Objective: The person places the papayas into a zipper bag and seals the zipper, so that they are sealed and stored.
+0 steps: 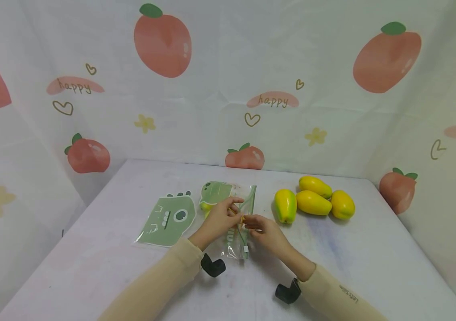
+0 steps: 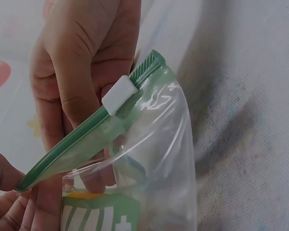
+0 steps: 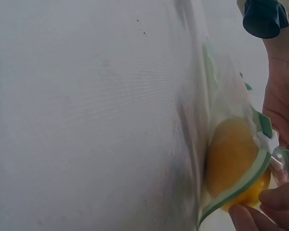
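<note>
A clear zip bag (image 1: 233, 245) with a green print and a green closing strip lies at mid-table, its mouth to the right. My left hand (image 1: 221, 218) pinches the edge of its mouth; in the left wrist view, the white slider (image 2: 119, 95) sits on the strip. Behind the film, in the right wrist view, a yellow fruit like a mango (image 3: 231, 159) shows near the mouth. My right hand (image 1: 268, 234) reaches into the mouth, its fingertips (image 3: 277, 197) at this fruit's end. A yellow-green patch shows left of my left hand, mostly hidden.
Several yellow mangoes (image 1: 314, 203) lie grouped to the right of the bag. At the left, a second green-printed bag (image 1: 167, 220) lies flat. A patterned cloth (image 1: 212, 93) hangs behind the table (image 1: 103, 267). Black camera mounts (image 1: 213, 266) hang below both wrists.
</note>
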Demonstrator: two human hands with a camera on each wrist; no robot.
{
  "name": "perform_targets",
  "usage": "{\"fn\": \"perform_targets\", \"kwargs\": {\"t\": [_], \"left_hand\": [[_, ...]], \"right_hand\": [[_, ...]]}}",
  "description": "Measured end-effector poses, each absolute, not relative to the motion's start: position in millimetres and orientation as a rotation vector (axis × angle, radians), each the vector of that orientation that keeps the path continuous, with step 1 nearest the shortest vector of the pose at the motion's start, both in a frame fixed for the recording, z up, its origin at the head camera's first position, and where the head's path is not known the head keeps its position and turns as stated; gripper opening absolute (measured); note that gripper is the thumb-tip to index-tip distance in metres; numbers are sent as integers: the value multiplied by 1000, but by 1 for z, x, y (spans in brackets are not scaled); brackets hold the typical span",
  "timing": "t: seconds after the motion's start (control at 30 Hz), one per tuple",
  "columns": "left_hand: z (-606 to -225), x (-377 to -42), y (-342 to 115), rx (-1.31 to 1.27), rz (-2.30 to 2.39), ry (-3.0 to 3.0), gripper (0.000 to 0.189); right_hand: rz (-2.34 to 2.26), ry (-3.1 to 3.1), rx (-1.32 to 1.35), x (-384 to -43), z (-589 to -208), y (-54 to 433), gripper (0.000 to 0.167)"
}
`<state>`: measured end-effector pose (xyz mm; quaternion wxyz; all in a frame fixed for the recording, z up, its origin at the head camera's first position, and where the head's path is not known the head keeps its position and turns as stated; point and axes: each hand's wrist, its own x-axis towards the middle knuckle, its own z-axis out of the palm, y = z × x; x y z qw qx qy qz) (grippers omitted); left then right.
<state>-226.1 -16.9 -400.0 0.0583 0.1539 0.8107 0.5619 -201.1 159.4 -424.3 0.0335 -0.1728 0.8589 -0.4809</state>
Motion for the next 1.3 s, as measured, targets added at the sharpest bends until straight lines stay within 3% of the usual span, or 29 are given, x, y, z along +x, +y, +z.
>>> {"fn": "perform_targets", "kwargs": {"t": [0.7,1.3], "left_hand": [[-402,-227,-17,465,1756,2414,39],[-401,-227,-18,429,1745,2409,39]], "right_hand": [[-1617,2564,-442,-196,-409,188,38],[-1742,2755,-293,-205,-380,247,38]]}}
